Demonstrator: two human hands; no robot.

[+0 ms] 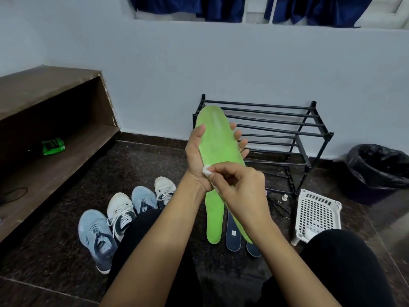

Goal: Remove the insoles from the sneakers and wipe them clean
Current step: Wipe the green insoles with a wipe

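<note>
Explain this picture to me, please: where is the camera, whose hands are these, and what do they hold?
There is no machine here. A person wears one camera on the head, looking down at their own hands. The left hand holds a green insole, toe end up. The right hand pinches a white wipe on it. On the floor lie a second green insole, two dark insoles and four sneakers. A black rack, a white basket and a bin stand at the right.

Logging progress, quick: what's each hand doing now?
Left hand: grips the long green foam insole.
Right hand: pinches a small white wipe wad against it.
</note>
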